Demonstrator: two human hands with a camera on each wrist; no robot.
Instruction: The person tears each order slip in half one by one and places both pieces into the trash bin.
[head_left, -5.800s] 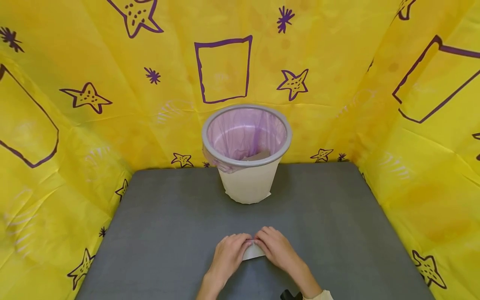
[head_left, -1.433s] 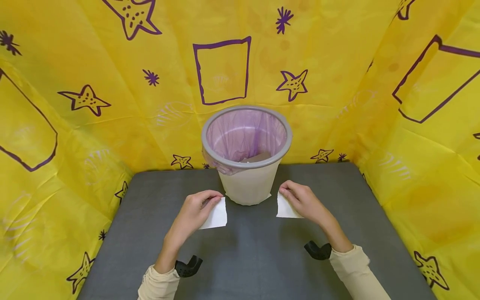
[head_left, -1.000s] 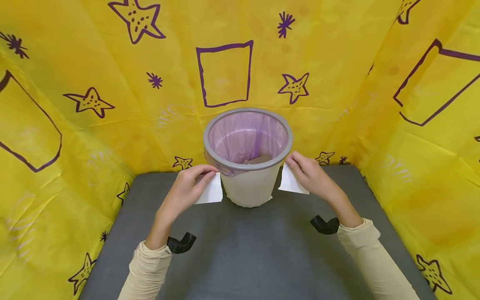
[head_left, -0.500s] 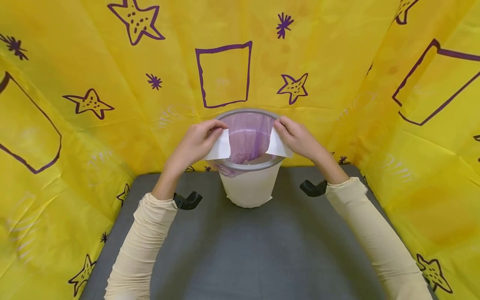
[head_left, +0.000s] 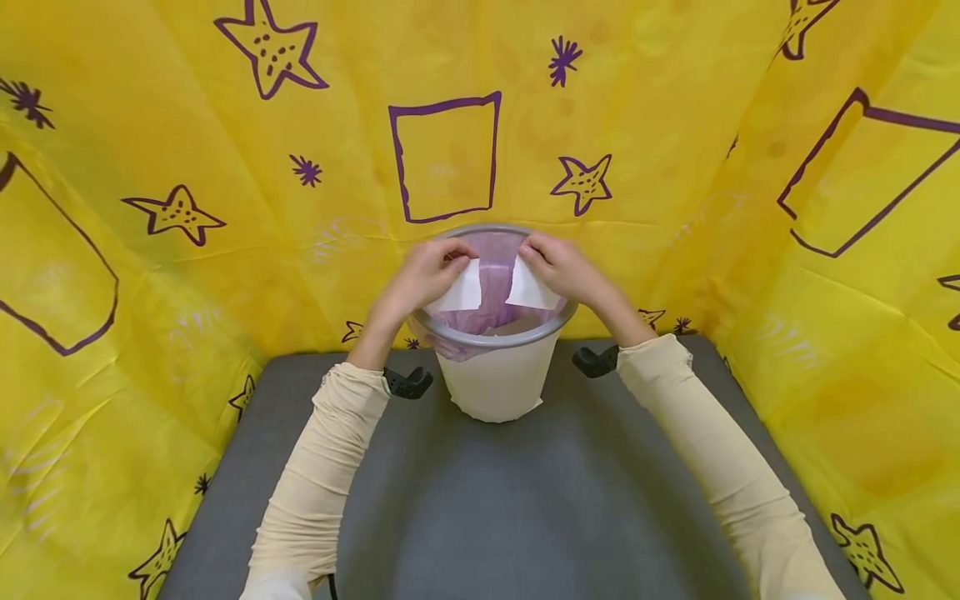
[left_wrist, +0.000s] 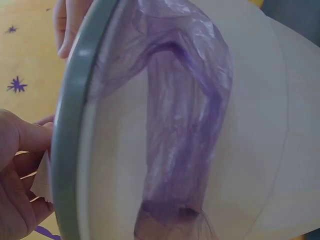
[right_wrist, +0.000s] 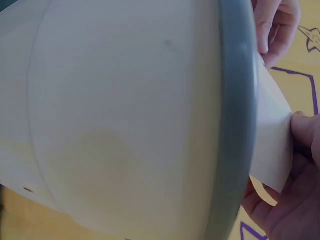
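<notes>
In the head view, my left hand [head_left: 429, 273] pinches a white piece of paper [head_left: 463, 292] by its upper edge, thumb against fingers. My right hand [head_left: 564, 268] holds a second white piece of paper [head_left: 531, 288] the same way. Both pieces hang over the mouth of a cream waste bin [head_left: 497, 385] with a grey rim, a narrow gap between them. A sheer purple bin liner [head_left: 497, 283] lines the bin and folds over its rim. The right wrist view shows the right-hand paper [right_wrist: 272, 137] beyond the rim; in the left wrist view, the rim partly hides the left-hand paper [left_wrist: 43, 181].
A flat brownish scrap [head_left: 527, 320] lies inside the bin. The bin stands on a dark grey table [head_left: 495, 500] near its back edge. Yellow fabric [head_left: 337, 108] with purple drawings encloses the back and sides. Black devices [head_left: 408, 383] sit at both wrists.
Several seconds ago both hands held white paper together at the table's front. They then parted with a piece each, rose over the bin, and have since drawn closer together above its mouth.
</notes>
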